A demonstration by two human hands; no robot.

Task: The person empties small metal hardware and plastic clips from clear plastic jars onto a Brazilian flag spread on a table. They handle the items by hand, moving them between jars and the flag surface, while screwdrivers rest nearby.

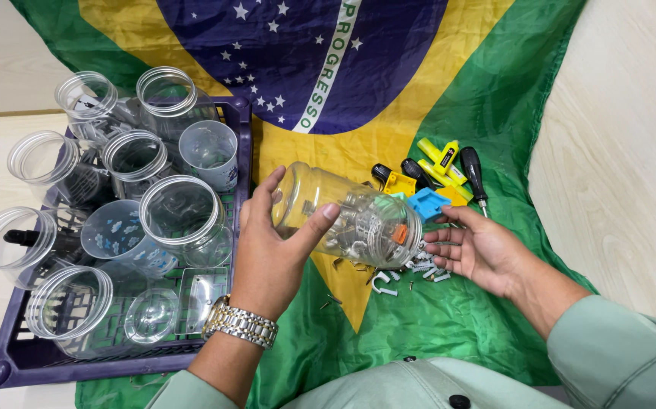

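Flag-draped table point(495, 98), jar point(351, 216) between hands

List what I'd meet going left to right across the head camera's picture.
Purple crate of clear jars → left hand → tilted jar of small parts → right hand → black-handled screwdriver.

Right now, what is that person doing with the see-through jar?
A person's left hand holds a clear plastic jar tipped on its side, its mouth toward the open right hand. Small hardware bits lie spilled on the flag cloth below. Screwdrivers lie beyond them. A purple crate of empty clear jars sits at the left.
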